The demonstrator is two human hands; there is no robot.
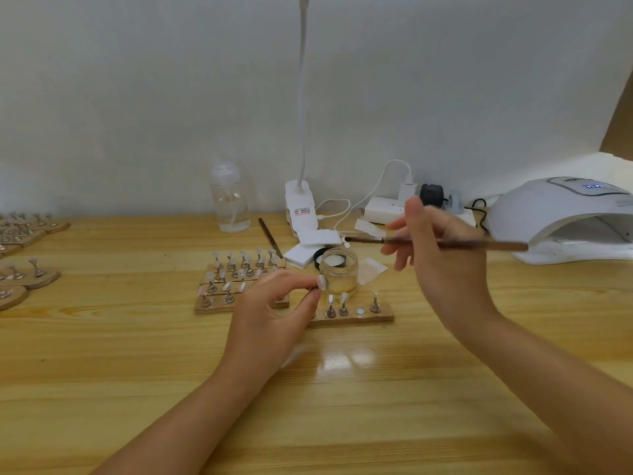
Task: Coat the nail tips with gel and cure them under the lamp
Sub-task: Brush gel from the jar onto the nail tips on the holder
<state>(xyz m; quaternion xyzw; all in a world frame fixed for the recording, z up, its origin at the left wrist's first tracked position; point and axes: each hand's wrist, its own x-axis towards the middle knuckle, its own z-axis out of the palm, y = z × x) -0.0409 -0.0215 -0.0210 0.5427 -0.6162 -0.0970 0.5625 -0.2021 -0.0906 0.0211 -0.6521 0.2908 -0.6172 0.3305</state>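
My left hand pinches a small stand with a clear nail tip on top, held just left of the open glass jar of gel. A thin brown brush lies level in the fingers of my right hand, its bristle end pointing left above the jar. Below the jar a wooden holder strip carries three nail tips on stands and one bare magnet spot. The white curing lamp stands at the far right with its display lit.
More wooden strips with several nail tips lie left of the jar, and others sit at the table's left edge. A clear pump bottle, a desk lamp clamp, white pads, a power strip and cables stand behind.
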